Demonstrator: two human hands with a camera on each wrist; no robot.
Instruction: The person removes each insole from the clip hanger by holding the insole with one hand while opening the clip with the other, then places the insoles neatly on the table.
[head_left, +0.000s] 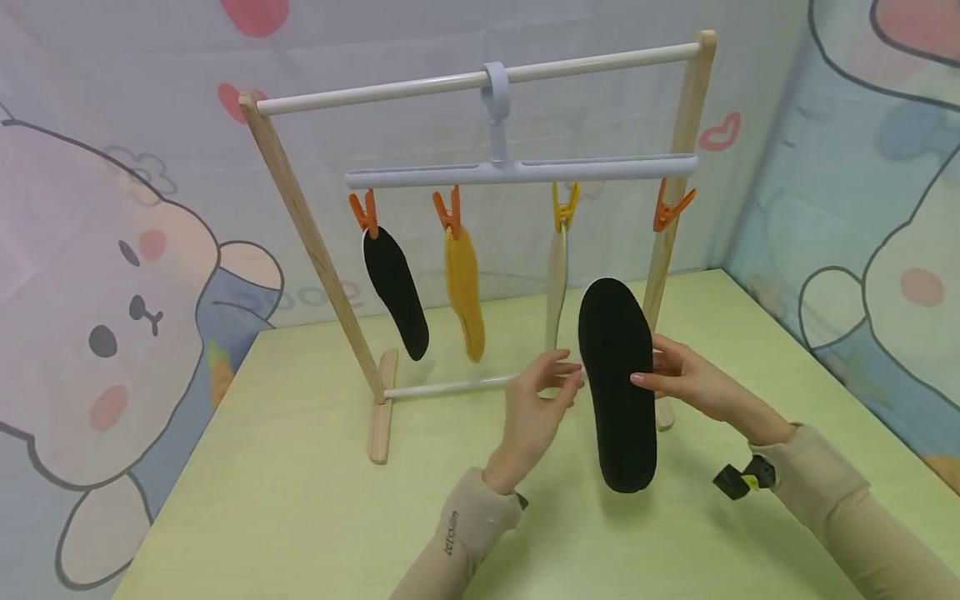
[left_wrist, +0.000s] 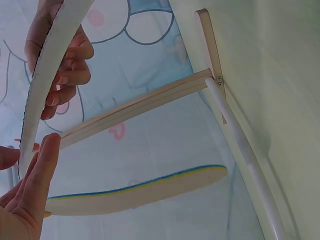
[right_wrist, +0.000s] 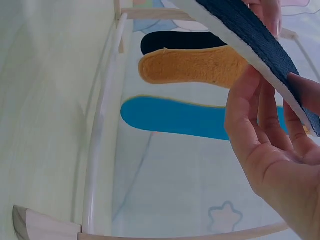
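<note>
My right hand (head_left: 686, 379) holds a black insole (head_left: 618, 400) upright by its right edge, thumb on the black face and fingers behind. In the left wrist view the white back of this insole (left_wrist: 50, 75) shows. My left hand (head_left: 531, 408) is at the insole's left edge, fingers lightly bent and thumb apart, fingertips right at the rim. Behind hangs another insole (right_wrist: 175, 117), blue on one face, from a yellow clip (head_left: 564, 207). An orange clip (head_left: 671, 207) at the hanger's right end holds nothing.
A grey hanger (head_left: 525, 171) hooks over the white top rod (head_left: 375, 93) of a wooden-legged rack. From its left half hang a black insole (head_left: 397, 292) and a yellow fuzzy insole (head_left: 463, 292) on orange clips. The rack stands on a pale green table (head_left: 277, 500) before printed cloth.
</note>
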